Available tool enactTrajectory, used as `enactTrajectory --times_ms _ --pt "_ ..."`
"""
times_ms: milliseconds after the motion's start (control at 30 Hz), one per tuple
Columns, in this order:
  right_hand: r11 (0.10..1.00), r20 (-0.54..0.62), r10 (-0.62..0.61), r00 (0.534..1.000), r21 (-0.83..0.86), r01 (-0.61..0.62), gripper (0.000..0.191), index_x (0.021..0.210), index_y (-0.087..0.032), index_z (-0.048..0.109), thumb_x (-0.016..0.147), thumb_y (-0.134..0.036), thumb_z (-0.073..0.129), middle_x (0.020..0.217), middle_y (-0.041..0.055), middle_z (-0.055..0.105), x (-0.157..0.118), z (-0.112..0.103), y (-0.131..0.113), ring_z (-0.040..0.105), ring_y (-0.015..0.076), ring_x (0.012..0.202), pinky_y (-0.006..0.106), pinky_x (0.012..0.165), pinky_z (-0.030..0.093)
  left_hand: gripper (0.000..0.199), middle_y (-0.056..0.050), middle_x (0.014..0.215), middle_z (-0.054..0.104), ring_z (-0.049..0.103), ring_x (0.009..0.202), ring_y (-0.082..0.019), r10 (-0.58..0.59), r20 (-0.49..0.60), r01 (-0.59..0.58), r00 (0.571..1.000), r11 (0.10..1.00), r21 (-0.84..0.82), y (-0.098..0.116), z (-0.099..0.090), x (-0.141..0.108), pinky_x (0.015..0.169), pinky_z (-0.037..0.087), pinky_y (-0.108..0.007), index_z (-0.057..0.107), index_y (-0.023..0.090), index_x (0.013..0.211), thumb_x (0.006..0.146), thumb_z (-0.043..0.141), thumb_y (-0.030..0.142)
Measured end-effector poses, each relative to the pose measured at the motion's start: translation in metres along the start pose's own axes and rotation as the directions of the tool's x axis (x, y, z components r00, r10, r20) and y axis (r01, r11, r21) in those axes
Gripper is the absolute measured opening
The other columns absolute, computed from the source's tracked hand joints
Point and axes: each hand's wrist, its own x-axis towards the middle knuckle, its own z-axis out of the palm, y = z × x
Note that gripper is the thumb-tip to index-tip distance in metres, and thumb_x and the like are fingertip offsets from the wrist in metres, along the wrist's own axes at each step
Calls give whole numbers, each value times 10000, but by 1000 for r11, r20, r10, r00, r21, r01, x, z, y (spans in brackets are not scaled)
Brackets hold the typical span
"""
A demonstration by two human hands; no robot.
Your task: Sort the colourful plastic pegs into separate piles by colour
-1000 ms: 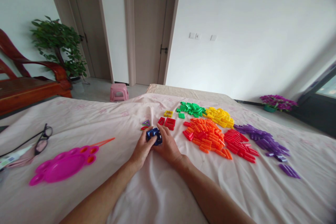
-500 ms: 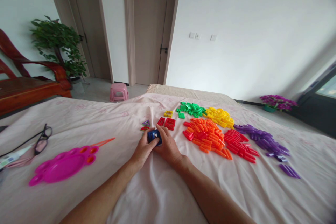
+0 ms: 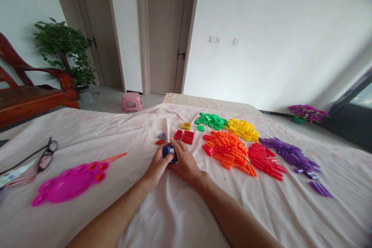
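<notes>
Between my hands sits a small dark blue squarish plastic piece (image 3: 169,154) with a pale opening or patch in its middle. My left hand (image 3: 156,166) grips its left side, thumb lying across the near face. Around the right side and top curl the fingers of my right hand (image 3: 186,161). Just beyond the fingers lie a purple-and-green triangle piece (image 3: 162,136), a red curved piece (image 3: 160,142), partly covered, and red frame pieces (image 3: 188,136). A yellow frame piece (image 3: 186,126) is a little farther off.
Heaps of green (image 3: 213,120), yellow (image 3: 243,129), orange (image 3: 226,149), red (image 3: 266,161) and purple plastic pieces (image 3: 293,153) spread to the right. Left on the pale bedsheet (image 3: 116,201) are a magenta palette tray (image 3: 69,184), orange sticks (image 3: 116,157) and eyeglasses (image 3: 46,157).
Both hands shift very slightly toward the left with the blue piece between them, and its angle changes a little. The pieces on the sheet stay where they were.
</notes>
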Motion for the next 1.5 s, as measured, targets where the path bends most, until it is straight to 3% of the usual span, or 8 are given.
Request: enactTrajectory --times_ms 333,600,800,900,1067,1267,1367,1500 --pt "999 26 5 1000 -37 -4 813 1458 -206 357 725 -129 702 1343 135 519 2 -4 0 500 264 1233 421 1033 436 462 -94 1168 644 589 1108 -228 26 -15 -25 1000 997 79 -10 -4 4 1014 430 -399 552 165 1220 770 608 252" --pt "996 17 76 997 -57 -75 728 1364 -200 466 710 -305 769 1196 127 602 3 -8 -2 588 283 1095 432 939 490 553 -90 1197 638 594 1146 -230 -20 -57 22 998 999 41 -10 -4 5 1032 425 -398 499 200 1284 768 660 322" --pt "989 -25 117 993 -89 -119 650 1304 -189 506 703 -274 740 1150 120 603 2 -8 2 594 279 1047 438 925 488 634 -88 1118 682 649 1043 -231 -1 -25 1 1000 1000 4 -8 -2 3 992 456 -418 455 202 1318 751 694 354" --pt "993 -24 116 993 -4 -116 671 1330 -183 480 704 -233 716 1200 129 579 1 -4 4 573 271 1096 431 953 479 632 -104 1173 659 627 1095 -242 43 -22 -42 999 997 61 -5 -2 0 1020 432 -422 453 193 1325 760 686 354" --pt "949 -27 124 992 296 -110 807 1420 -185 372 676 -179 684 1298 137 532 -1 4 9 532 256 1190 438 1032 429 623 -119 1243 615 597 1147 -251 165 -60 -146 984 960 240 -1 -3 -2 1049 402 -416 458 187 1324 755 683 308" --pt "675 156 274 949 672 -305 819 1412 -242 404 635 -146 642 1390 113 505 -1 3 17 568 268 1180 442 957 489 651 -98 1221 642 613 1128 -257 193 -71 -165 979 942 292 -3 -6 -4 1034 409 -426 460 230 1354 745 687 268" --pt "588 161 346 924 730 -347 689 1382 -254 456 724 -213 655 1367 106 542 1 0 14 578 267 1174 457 948 496 653 -95 1208 656 632 1092 -262 196 -61 -168 979 936 310 -2 -5 -6 997 435 -424 464 246 1356 747 694 293" --pt "625 106 372 922 706 -333 650 1382 -205 461 802 -399 680 1298 128 594 2 3 9 581 273 1170 481 991 466 634 -102 1235 661 638 1100 -297 197 -72 -157 978 916 370 -2 0 -9 971 449 -431 504 266 1337 738 706 307"
